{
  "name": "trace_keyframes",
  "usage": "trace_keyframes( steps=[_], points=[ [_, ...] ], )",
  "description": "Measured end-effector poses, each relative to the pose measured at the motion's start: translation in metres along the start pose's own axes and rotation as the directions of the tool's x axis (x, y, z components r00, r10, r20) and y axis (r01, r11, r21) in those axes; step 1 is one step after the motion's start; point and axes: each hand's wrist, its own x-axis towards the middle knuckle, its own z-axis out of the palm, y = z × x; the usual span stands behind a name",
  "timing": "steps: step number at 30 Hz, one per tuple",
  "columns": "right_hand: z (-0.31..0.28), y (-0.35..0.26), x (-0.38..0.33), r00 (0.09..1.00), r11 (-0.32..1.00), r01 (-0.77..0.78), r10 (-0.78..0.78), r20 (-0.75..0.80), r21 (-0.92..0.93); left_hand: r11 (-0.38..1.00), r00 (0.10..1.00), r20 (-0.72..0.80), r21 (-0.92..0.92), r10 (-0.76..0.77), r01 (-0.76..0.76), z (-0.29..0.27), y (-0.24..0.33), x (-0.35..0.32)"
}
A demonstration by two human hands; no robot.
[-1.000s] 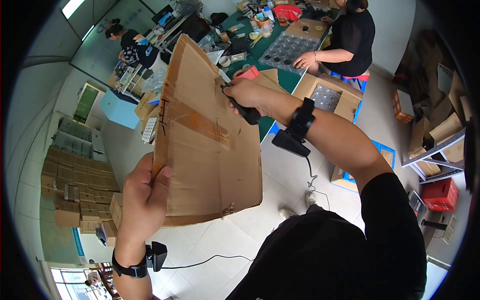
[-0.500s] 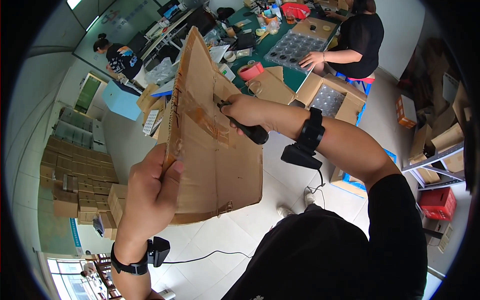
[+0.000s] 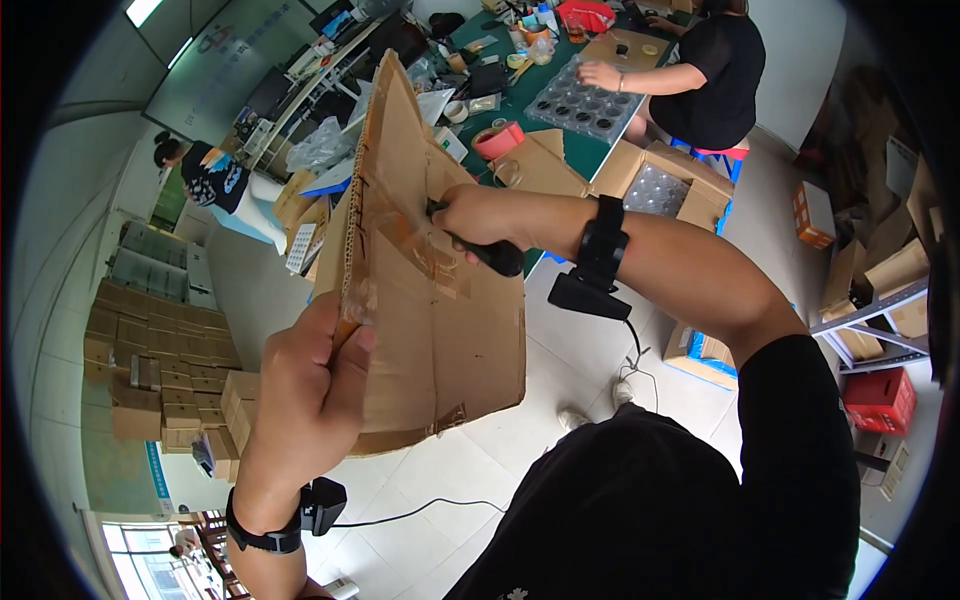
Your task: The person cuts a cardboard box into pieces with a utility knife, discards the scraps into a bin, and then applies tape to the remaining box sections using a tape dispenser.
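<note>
Left hand [image 3: 315, 385] grips the cardboard [image 3: 445, 350] by its left edge, thumb on face. Right hand [image 3: 490, 218] wrapped round black-handled tool [image 3: 503, 259] at cardboard's face, tip hidden. Cardboard's tilted above floor [image 3: 410, 475], near bench [image 3: 586, 150]. Wall lettering [image 3: 245, 32] too small to read.

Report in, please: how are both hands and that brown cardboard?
Left hand gripping brown corrugated cardboard piece by its left edge. Right hand closed around rounded black-handled tool. Tool's tip not visible; nothing visibly blocking either hand.
</note>
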Motion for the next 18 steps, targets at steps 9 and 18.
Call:
trace_keyframes(
  steps=[9, 18],
  points=[
    [0.008, 0.006, -0.026, 0.994, 0.998, -0.037, 0.032, 0.105, 0.041, 0.994, 0.993, -0.037, -0.019, -0.110, 0.110, -0.007, -0.001, -0.006],
    [0.032, 0.007, -0.059, 0.987, 0.996, -0.080, 0.072, 0.145, 0.047, 0.990, 0.987, -0.081, -0.021, -0.137, 0.136, -0.008, -0.007, -0.011]
  ],
)
